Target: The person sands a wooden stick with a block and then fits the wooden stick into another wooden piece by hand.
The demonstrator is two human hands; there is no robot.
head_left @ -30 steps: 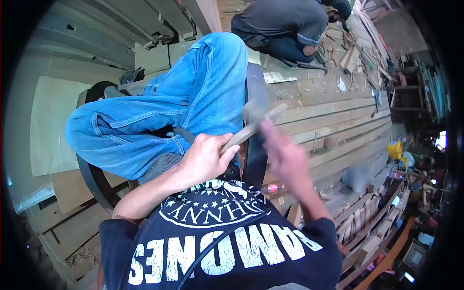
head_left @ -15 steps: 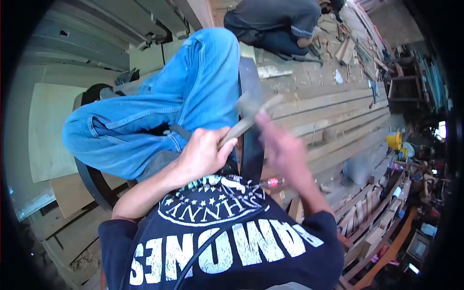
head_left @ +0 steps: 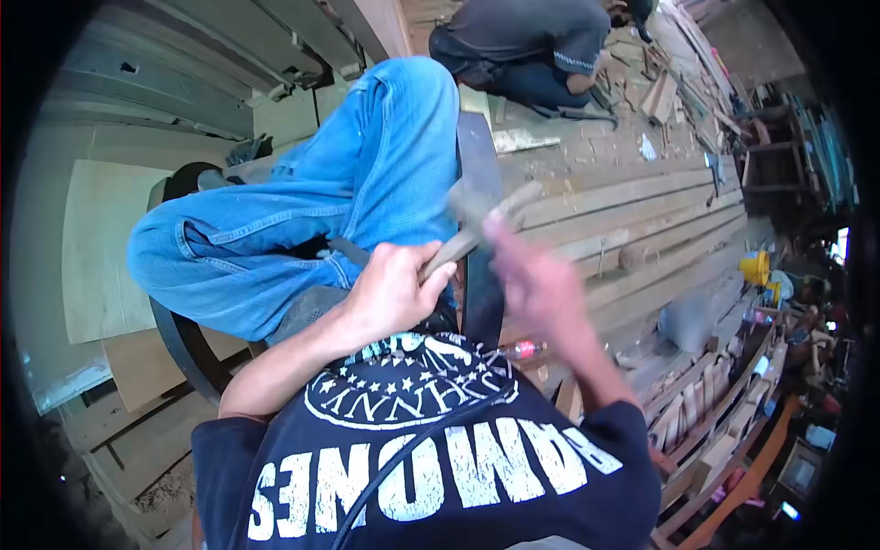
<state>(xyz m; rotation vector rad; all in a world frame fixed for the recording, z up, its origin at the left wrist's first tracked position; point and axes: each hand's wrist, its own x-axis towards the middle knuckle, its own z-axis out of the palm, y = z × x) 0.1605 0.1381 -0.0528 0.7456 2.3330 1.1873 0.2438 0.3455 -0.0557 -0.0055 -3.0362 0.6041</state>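
From left fingers (head_left: 420,254), stick (head_left: 456,247) diagonally forward-right

Since a second earlier, the blurred, bare right hand (head_left: 543,282) had been drawn slightly nearer the bare left hand (head_left: 396,289) over the slender greyish-brown wooden stick (head_left: 453,248).
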